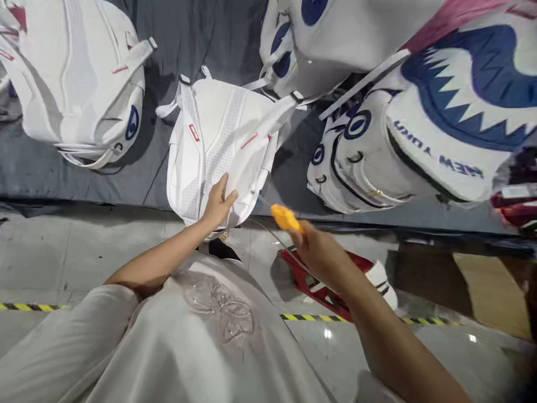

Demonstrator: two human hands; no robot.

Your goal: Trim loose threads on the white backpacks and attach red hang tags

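Grey cloth covers the desk (210, 33), which carries several white backpacks; tiled floor (62, 252) with a yellow-black tape line lies below its near edge. One white bag (218, 140) lies back panel up at the near edge, near the middle, straps toward the far side. Left hand (218, 204) rests flat on the bag's lower end, fingers spread, gripping nothing. Right hand (321, 252) is closed round an orange tool (286, 218), its tip pointing at the bag's near right corner, just apart from the fabric; the tool's type cannot be told. A second white bag (79, 78) sits toward the far left corner; bags with a blue shark-tooth print (440, 112) crowd the right side. A red stool (323, 285) stands on the floor below the right hand.

Handling judgement: the bag looks soft, light and padded, and would sag if lifted by one corner. Hold it by a strap or press the panel flat; the white fabric would mark easily
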